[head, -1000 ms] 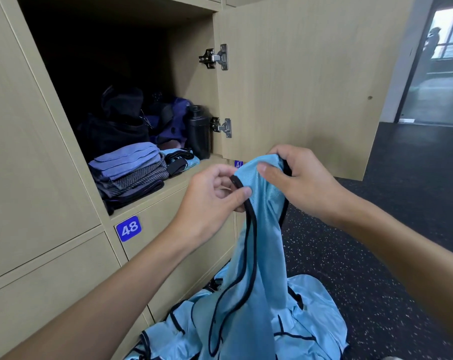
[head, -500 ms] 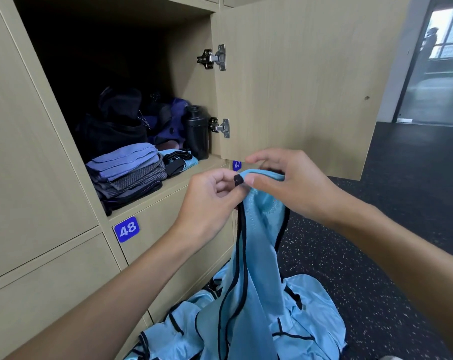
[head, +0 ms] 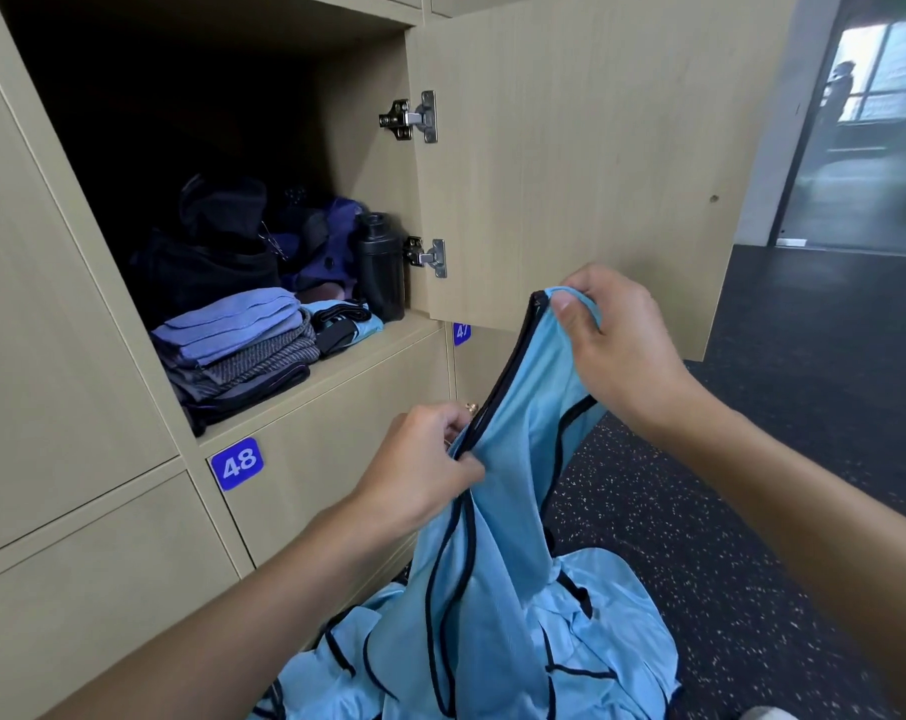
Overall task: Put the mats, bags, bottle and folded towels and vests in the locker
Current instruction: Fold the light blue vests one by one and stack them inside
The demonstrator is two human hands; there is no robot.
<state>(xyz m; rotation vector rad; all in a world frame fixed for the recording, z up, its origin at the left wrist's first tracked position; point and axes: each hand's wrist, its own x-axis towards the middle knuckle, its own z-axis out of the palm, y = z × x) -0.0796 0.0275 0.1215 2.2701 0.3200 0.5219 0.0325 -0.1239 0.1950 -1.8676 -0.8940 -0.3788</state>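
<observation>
I hold a light blue vest (head: pixel 513 491) with black trim up in front of the open locker (head: pixel 367 350). My right hand (head: pixel 617 345) pinches its top edge high up. Lower and to the left, my left hand (head: pixel 424 470) grips the black-trimmed edge. More light blue vests (head: pixel 612 631) lie heaped on the floor below. Inside the locker sit folded towels (head: pixel 243 340), a folded blue vest (head: pixel 346 324), a black bottle (head: pixel 380 267), a black bag (head: pixel 206 252) and a purple bag (head: pixel 326 236).
The locker door (head: pixel 586 163) stands open to the right, just behind my right hand. Shut lockers numbered 48 (head: pixel 236 464) and 47 (head: pixel 462 332) lie below. Dark speckled floor (head: pixel 752 511) stretches right toward a glass door (head: pixel 866 127).
My hands, which were together at the vest's top, have spread apart. The left slid down along the black trim; the right rose to the right, stretching the edge between them.
</observation>
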